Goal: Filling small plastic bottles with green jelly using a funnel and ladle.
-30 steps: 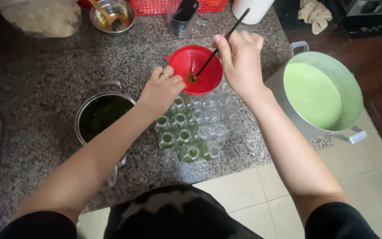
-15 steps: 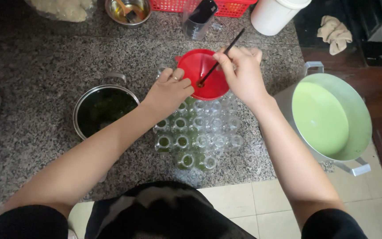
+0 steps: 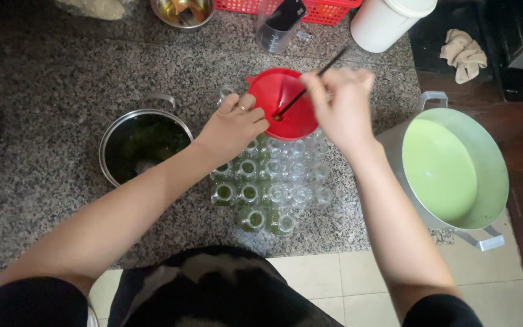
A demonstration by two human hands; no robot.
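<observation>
The red plastic funnel sat atop the cluster of small clear glass bottles on the speckled granite tabletop, at the far edge of the cluster, its mouth facing up. A thin dark stick ran slantwise into it, the lower tip down at the funnel's throat, the upper end pointing away to the far right. The right hand pinched the stick near its upper part from the funnel's right side, fingers closed round it. The left hand lay against the funnel's near-left rim, fingers curled loosely on it, steadying it. Both hands were touching distance from the funnel, one on each side. Left of the bottles stood a steel pot of dark green liquid; to the right, well apart, a large metal pot of pale green liquid.
</observation>
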